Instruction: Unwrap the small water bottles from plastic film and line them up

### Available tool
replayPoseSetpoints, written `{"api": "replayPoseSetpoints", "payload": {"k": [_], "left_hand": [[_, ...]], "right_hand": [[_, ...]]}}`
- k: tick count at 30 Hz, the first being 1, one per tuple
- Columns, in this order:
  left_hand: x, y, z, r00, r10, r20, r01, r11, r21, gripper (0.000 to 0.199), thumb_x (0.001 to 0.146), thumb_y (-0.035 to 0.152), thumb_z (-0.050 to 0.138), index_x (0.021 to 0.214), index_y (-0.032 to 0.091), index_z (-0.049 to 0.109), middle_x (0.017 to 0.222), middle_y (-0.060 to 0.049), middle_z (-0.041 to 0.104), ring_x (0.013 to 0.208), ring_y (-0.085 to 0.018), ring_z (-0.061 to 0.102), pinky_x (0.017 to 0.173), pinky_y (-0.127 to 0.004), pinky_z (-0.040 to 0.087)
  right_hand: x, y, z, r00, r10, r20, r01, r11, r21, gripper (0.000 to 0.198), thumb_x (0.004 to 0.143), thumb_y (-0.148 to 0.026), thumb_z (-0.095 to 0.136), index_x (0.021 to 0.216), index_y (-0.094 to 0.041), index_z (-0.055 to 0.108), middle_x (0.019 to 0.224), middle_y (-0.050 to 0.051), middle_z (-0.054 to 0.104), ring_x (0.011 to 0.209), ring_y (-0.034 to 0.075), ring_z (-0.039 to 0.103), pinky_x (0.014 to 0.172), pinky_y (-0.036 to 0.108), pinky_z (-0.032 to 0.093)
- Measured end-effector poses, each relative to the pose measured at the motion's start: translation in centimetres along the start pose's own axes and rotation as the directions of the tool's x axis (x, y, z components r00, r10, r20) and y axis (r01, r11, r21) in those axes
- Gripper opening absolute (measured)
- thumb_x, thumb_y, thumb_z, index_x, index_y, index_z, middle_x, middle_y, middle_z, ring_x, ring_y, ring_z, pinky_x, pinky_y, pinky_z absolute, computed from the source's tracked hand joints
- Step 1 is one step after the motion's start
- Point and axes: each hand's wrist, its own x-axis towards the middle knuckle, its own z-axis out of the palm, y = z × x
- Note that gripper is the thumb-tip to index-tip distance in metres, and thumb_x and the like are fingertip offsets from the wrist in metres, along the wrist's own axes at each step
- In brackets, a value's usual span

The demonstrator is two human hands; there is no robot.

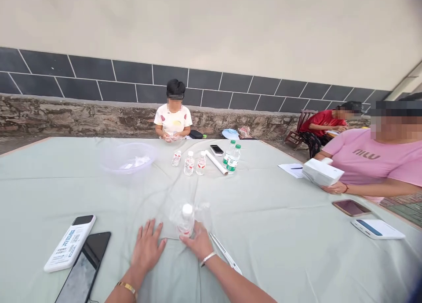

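Observation:
My left hand (pixel 147 247) lies flat with fingers spread on the green tablecloth, at the near edge of a thin clear plastic sheet (pixel 168 226). My right hand (pixel 198 241) closes around the lower part of a small clear bottle (pixel 186 221) with a white cap and red marks on its label. That bottle stands upright on the sheet; part of its right side is hidden by my fingers. Beside my right wrist lies a slim silver-and-white tool (pixel 226 253), whose kind I cannot make out.
Two phones (pixel 86 268) (pixel 70 241) lie at my left. Beyond are a translucent purple basin (pixel 130 158), small bottles (pixel 189 163), a white roll (pixel 216 162) and green-capped bottles (pixel 233 159). One person (pixel 173 120) sits opposite; another (pixel 372 162) at right holds a white box (pixel 322 172).

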Motion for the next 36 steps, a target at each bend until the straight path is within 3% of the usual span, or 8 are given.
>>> {"api": "replayPoseSetpoints", "payload": {"k": [5, 11, 16, 21, 26, 29, 33, 36], "left_hand": [[-3.0, 1.1, -0.2, 0.992, -0.128, -0.011, 0.119, 0.949, -0.292, 0.054, 0.082, 0.040, 0.047, 0.127, 0.013, 0.058, 0.142, -0.018, 0.046, 0.136, -0.033, 0.035, 0.112, -0.053, 0.025], [-9.6, 5.7, -0.3, 0.988, -0.154, 0.020, 0.099, 0.525, -0.845, 0.047, 0.088, 0.047, 0.043, 0.125, 0.021, 0.056, 0.133, -0.010, 0.056, 0.125, -0.024, 0.050, 0.106, -0.041, 0.039], [-10.7, 9.0, 0.1, 0.973, -0.232, 0.007, 0.119, 0.472, -0.874, 0.062, 0.070, 0.048, 0.067, 0.123, 0.016, 0.056, 0.130, -0.016, 0.058, 0.124, -0.031, 0.051, 0.106, -0.043, 0.037], [-9.8, 9.0, -0.3, 0.971, -0.236, 0.023, 0.121, 0.406, -0.906, 0.056, 0.069, 0.050, 0.067, 0.112, 0.016, 0.056, 0.119, -0.014, 0.063, 0.115, -0.028, 0.056, 0.099, -0.041, 0.041], [-9.5, 8.6, -1.2, 0.971, -0.229, 0.072, 0.155, 0.368, -0.917, 0.051, 0.069, 0.055, 0.066, 0.103, 0.018, 0.055, 0.107, -0.011, 0.066, 0.107, -0.026, 0.058, 0.094, -0.039, 0.043], [-9.4, 9.1, -1.4, 0.966, -0.256, 0.038, 0.130, 0.356, -0.926, 0.049, 0.073, 0.056, 0.062, 0.104, 0.019, 0.054, 0.111, -0.011, 0.064, 0.110, -0.025, 0.057, 0.095, -0.038, 0.042], [-9.2, 9.7, -1.5, 0.953, -0.302, 0.018, 0.112, 0.296, -0.949, 0.054, 0.075, 0.058, 0.059, 0.111, 0.019, 0.053, 0.116, -0.011, 0.063, 0.114, -0.025, 0.055, 0.098, -0.037, 0.040], [-9.0, 9.5, -1.6, 0.954, -0.298, 0.034, 0.111, 0.243, -0.964, 0.054, 0.075, 0.059, 0.059, 0.111, 0.019, 0.054, 0.116, -0.011, 0.063, 0.116, -0.024, 0.055, 0.099, -0.037, 0.040]], "right_hand": [[-7.9, -0.9, -1.2, 0.999, 0.008, 0.042, -0.012, 0.996, 0.086, 0.051, 0.061, -0.030, 0.076, 0.109, -0.021, 0.064, 0.103, 0.008, 0.067, 0.096, 0.026, 0.062, 0.086, 0.038, 0.047], [-10.2, -2.2, -0.1, 0.999, -0.049, 0.011, 0.049, 0.999, 0.011, 0.038, 0.060, -0.031, 0.075, 0.093, -0.019, 0.062, 0.093, 0.007, 0.066, 0.090, 0.026, 0.061, 0.083, 0.039, 0.047], [-10.5, -2.4, 0.3, 0.999, -0.047, 0.011, 0.047, 0.999, 0.003, 0.027, 0.069, -0.032, 0.067, 0.092, -0.017, 0.062, 0.092, 0.009, 0.066, 0.089, 0.026, 0.061, 0.082, 0.040, 0.048], [-10.5, -0.5, -3.7, 0.964, -0.173, 0.204, 0.158, 0.984, 0.086, 0.049, 0.074, -0.035, 0.066, 0.119, -0.020, 0.057, 0.118, 0.009, 0.062, 0.109, 0.026, 0.056, 0.094, 0.040, 0.045], [-9.2, 2.9, -7.7, 0.980, 0.167, -0.105, -0.192, 0.927, -0.321, 0.041, 0.081, -0.022, 0.054, 0.122, -0.016, 0.057, 0.120, 0.014, 0.058, 0.112, 0.029, 0.052, 0.094, 0.043, 0.042], [-8.2, 4.1, -8.3, 0.969, 0.233, -0.081, -0.245, 0.870, -0.427, 0.037, 0.082, -0.022, 0.054, 0.119, -0.015, 0.059, 0.109, 0.016, 0.062, 0.103, 0.030, 0.055, 0.087, 0.041, 0.043], [-7.9, 3.2, -8.5, 0.971, 0.235, -0.039, -0.235, 0.917, -0.323, 0.030, 0.092, -0.021, 0.035, 0.093, -0.016, 0.065, 0.084, 0.011, 0.064, 0.081, 0.023, 0.061, 0.074, 0.033, 0.045], [-8.0, 0.1, -9.0, 0.991, 0.127, -0.044, -0.131, 0.986, -0.101, 0.041, 0.097, -0.031, 0.023, 0.100, -0.018, 0.062, 0.079, 0.005, 0.062, 0.073, 0.018, 0.060, 0.066, 0.028, 0.046]]}}
